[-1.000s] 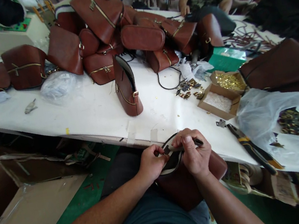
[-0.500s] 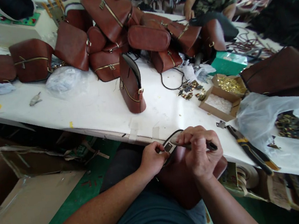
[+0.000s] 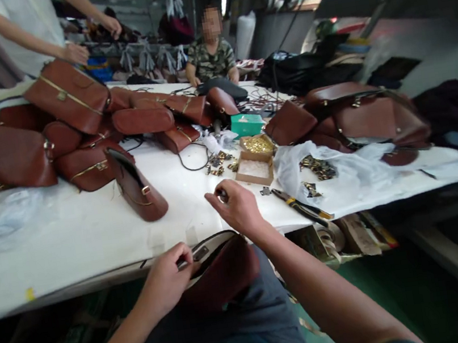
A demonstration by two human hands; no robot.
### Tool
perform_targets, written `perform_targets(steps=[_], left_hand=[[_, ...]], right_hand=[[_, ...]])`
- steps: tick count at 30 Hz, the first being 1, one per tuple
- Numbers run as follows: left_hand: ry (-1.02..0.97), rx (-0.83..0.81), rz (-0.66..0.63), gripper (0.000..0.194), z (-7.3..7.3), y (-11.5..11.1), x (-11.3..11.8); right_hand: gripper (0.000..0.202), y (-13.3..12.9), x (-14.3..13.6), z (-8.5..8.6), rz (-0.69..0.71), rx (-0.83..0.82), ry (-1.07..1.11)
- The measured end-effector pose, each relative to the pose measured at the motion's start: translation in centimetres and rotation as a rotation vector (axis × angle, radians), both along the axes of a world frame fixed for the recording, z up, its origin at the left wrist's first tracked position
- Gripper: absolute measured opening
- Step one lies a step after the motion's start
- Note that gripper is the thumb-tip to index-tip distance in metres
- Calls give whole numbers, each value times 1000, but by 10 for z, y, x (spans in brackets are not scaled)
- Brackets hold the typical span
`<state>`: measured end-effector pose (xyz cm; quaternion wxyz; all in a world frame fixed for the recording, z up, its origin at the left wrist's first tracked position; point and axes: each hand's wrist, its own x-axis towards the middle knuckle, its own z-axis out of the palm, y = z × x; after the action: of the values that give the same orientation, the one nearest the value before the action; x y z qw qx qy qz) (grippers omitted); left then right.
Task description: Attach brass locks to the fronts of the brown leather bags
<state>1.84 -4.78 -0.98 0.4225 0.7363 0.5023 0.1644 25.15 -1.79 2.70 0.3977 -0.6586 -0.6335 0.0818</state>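
Note:
A brown leather bag (image 3: 223,281) rests open on my lap, its pale inside and a small metal plate (image 3: 200,252) showing at the rim. My left hand (image 3: 169,275) pinches that rim beside the plate. Raised over the table edge, my right hand (image 3: 238,207) is closed around a dark slim tool (image 3: 223,196); only its end shows, the rest lies hidden in the fist. Beyond my right hand stands a small carton of white pieces (image 3: 255,171). Right of it lie pliers (image 3: 303,206) with black and yellow handles.
A brown bag (image 3: 137,188) leans on the white table (image 3: 105,236), before a pile of similar bags (image 3: 72,103). Gold fittings fill another carton (image 3: 257,144). Clear plastic (image 3: 353,167) holds metal parts. Two other people are across the table, one in camouflage (image 3: 212,59).
My view has swung right and up. My right hand has lifted off the bag's rim toward the cartons, with the tool in it. My left hand stays at the rim.

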Motion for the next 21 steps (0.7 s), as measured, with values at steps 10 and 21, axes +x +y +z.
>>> perform_targets(steps=[10, 21], left_hand=[[349, -122, -455, 17, 42, 37, -28], [234, -86, -513, 4, 34, 19, 17]], right_hand=[[21, -111, 52, -92, -329, 46, 335], [48, -150, 102, -128, -521, -111, 953]])
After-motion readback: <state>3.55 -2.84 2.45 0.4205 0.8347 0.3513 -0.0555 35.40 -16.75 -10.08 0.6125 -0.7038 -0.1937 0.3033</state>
